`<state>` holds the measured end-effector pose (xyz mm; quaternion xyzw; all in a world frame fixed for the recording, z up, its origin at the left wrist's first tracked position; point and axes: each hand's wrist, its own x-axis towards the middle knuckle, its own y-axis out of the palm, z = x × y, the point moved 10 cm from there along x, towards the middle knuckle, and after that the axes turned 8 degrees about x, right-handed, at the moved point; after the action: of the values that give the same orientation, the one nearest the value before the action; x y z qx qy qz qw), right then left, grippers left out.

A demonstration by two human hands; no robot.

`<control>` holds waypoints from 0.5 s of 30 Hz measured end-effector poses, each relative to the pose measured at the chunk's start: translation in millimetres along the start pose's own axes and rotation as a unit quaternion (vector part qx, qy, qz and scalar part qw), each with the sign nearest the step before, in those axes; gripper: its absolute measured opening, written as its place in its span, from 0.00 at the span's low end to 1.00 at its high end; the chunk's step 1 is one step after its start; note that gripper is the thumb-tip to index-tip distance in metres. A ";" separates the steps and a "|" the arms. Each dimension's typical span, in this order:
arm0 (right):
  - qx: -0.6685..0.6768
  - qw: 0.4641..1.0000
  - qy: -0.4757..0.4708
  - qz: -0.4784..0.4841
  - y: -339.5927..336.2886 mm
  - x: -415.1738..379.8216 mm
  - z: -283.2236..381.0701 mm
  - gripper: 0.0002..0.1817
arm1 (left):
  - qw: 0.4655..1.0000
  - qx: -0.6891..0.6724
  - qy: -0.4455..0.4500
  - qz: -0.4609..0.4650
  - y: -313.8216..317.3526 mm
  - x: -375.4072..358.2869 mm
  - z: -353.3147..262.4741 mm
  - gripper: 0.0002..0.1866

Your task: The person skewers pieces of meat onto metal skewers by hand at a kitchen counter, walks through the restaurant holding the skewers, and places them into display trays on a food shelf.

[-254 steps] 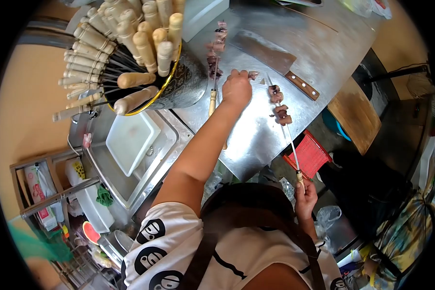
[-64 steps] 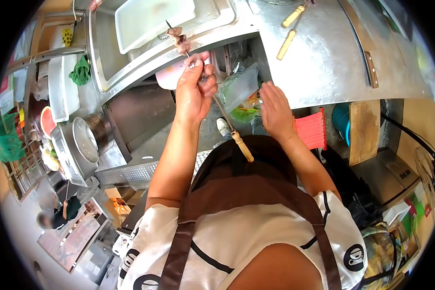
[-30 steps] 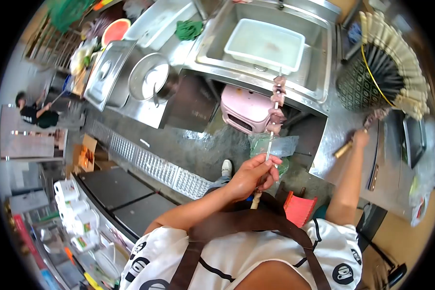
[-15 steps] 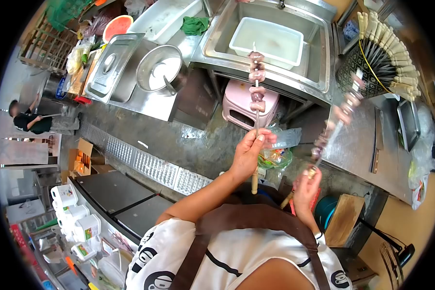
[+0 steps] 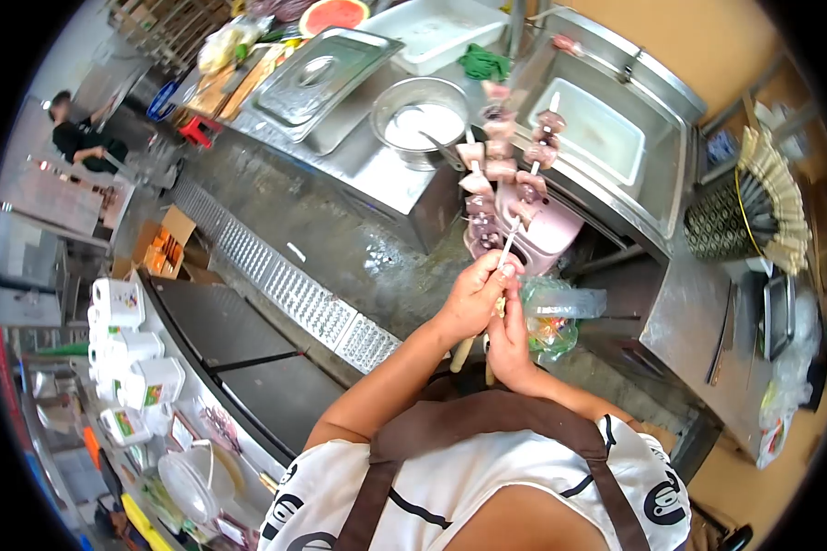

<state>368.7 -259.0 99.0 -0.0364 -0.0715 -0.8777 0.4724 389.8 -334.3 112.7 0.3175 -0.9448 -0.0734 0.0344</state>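
My left hand (image 5: pixel 471 301) is closed round the metal shaft of a meat skewer (image 5: pixel 538 151), which tilts up to the right. Just below and touching it, my right hand (image 5: pixel 513 344) is closed on more meat skewers (image 5: pixel 479 209), whose upper parts stand to the left of the first. Pale and dark red meat pieces are threaded along the shafts. Wooden handles (image 5: pixel 462 354) stick out beneath my hands. Fingers overlap, so exactly where each shaft is gripped is partly hidden.
Ahead is a steel sink (image 5: pixel 657 188) holding a white tub (image 5: pixel 606 101), with a pink stool (image 5: pixel 551 230) below. A steel pot (image 5: pixel 404 96) stands on the left counter. At right, a patterned bucket (image 5: pixel 721 220) holds many wooden-handled skewers. A person (image 5: pixel 83 142) stands far left.
My hands have come together, the right one moving left against the left. The skewers now stand side by side, crossing near my hands. The view has turned towards the right.
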 end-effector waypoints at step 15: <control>0.259 0.899 0.094 0.340 146.6 118.7 69.8 0.14 | 0.964 -0.064 0.023 -0.256 -75.8 -70.2 -33.3 0.08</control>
<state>425.4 -425.4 196.8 0.1475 -0.2346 -0.6140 0.7391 494.4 -355.4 132.1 0.5471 -0.8246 -0.1323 0.0562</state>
